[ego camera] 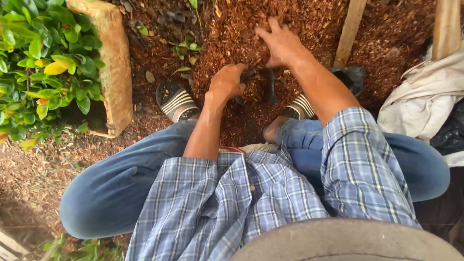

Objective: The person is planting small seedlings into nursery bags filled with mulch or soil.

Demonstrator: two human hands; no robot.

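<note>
A small black bag is gripped by the left hand while brown mulch is raked by the spread right hand; mulch could be spilled if the bag sags.

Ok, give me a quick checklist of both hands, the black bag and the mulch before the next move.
1. Left hand gripping the rim of the black bag: ok, fingers curled on it.
2. Right hand on the reddish-brown mulch pile: ok, palm down, fingers spread.
3. Bag mouth open: cannot tell, mostly hidden by the hands and mulch.
4. Bag sits between the striped sandals: ok.
5. Wooden stake apart from the right hand: ok.
6. Fill level of the bag: cannot tell.
</note>
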